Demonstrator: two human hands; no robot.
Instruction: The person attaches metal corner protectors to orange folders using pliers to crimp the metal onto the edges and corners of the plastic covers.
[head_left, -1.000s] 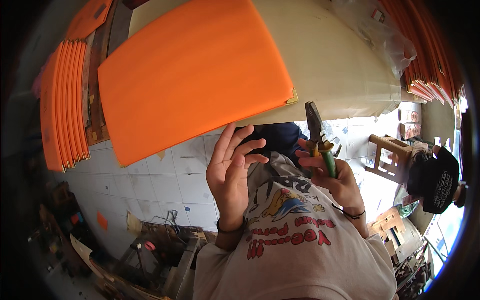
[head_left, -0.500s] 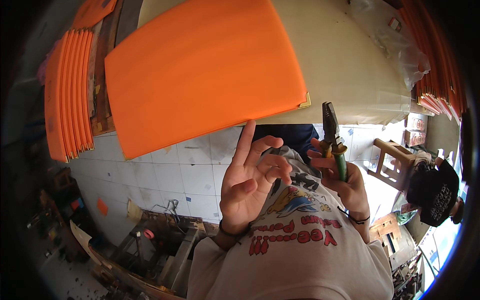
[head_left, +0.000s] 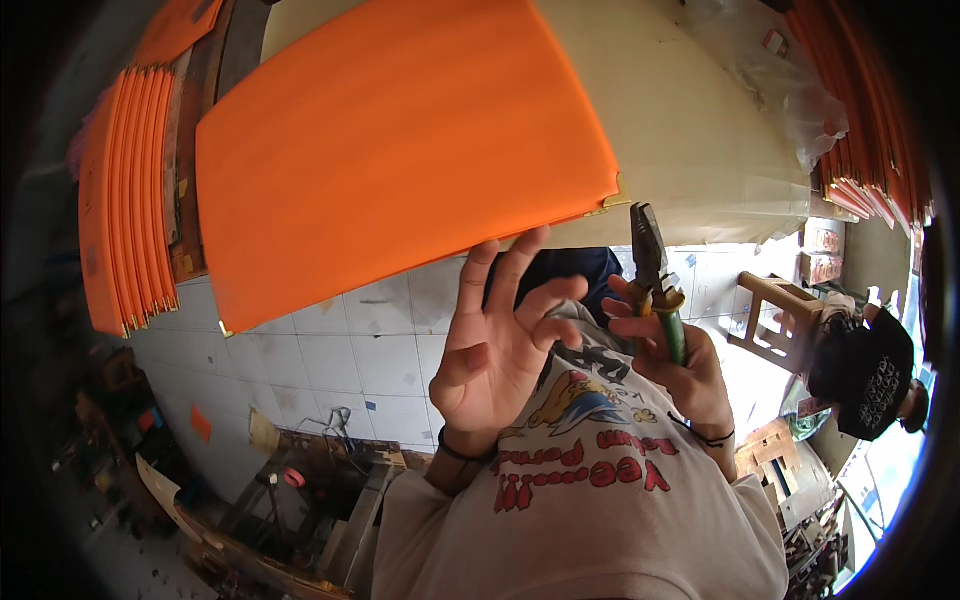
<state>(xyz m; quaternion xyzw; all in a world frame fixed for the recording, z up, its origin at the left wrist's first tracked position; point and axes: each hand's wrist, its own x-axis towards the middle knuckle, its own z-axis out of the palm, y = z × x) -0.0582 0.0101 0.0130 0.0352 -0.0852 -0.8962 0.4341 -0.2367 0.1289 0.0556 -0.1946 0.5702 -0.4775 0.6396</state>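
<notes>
A large orange folder lies on the table with its near edge jutting over the front. Brass-coloured metal corners show at its near right end. My left hand is palm up below that edge, fingers apart, two fingertips at the underside of the edge; whether they press on it I cannot tell. In my right hand is a pair of combination pliers with green and yellow handles, jaws pointing up. The jaws stand just below and right of the metal corner, apart from it.
Stacked orange folders stand at the left, and more orange folders at the far right beside clear plastic wrap. Tan sheeting covers the table. A person in a black cap is near a wooden stool on the right.
The folder has shifted slightly left in view. My left hand has straightened another finger up to the folder's edge. The pliers have come left, nearer the metal corner.
</notes>
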